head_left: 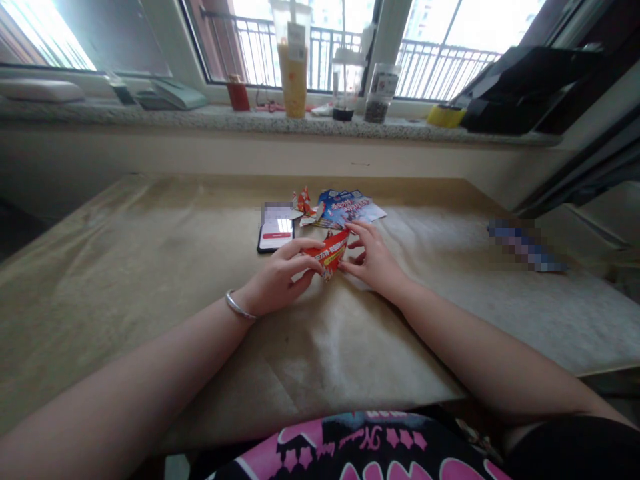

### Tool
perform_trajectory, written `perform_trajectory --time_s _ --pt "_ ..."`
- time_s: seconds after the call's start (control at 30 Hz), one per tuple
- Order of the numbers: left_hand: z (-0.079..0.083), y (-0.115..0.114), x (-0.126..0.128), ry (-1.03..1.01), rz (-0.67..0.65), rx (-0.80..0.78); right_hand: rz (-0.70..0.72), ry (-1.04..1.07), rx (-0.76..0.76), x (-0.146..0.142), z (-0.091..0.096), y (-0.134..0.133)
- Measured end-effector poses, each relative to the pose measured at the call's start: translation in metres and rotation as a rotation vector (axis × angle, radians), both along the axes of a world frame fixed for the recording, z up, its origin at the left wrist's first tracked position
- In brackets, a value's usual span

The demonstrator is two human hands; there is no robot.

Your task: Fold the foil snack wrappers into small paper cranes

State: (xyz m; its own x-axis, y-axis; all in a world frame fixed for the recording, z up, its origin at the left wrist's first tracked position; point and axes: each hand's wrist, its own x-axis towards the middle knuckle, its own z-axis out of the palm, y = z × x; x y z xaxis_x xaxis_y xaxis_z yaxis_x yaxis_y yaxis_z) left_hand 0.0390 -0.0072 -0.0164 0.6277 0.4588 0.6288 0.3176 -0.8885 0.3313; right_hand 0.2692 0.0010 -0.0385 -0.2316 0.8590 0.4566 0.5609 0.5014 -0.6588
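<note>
Between my two hands is a folded piece of red printed paper (331,253) with white and yellow lettering. My left hand (285,272), with a silver bangle at the wrist, pinches its left end. At its right side, the fingers and thumb of my right hand (373,259) hold the upper and lower edges. Just behind lie a blue printed leaflet (350,207) and a folded orange-and-white paper piece (305,203). A phone (277,235) with its screen lit rests beside my left hand.
A cloth-like cover spreads over the table (175,267). Far right lies a blurred blue packet (525,247). On the stone windowsill (200,120) stand a tall bottle of yellow contents (294,77), two clear containers, a red box (239,93) and a black bag (520,87).
</note>
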Motion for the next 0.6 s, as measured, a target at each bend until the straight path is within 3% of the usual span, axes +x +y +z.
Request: perform_trajectory --time_s 0.27,0.47,0.6 --pt "-0.0011 -0.002 0.0037 -0.002 -0.017 -0.023 0.017 -0.066 0.022 0.0005 0.0025 -0.0001" --pt "-0.0056 -0.0024 0.0008 0.041 0.04 -0.112 0.05 0.02 -0.003 0.0011 0.0037 0.0008" --pt "-0.0061 -0.0044 -0.0006 0.092 0.045 -0.081 0.111 0.061 -0.025 0.0068 0.0035 0.0036"
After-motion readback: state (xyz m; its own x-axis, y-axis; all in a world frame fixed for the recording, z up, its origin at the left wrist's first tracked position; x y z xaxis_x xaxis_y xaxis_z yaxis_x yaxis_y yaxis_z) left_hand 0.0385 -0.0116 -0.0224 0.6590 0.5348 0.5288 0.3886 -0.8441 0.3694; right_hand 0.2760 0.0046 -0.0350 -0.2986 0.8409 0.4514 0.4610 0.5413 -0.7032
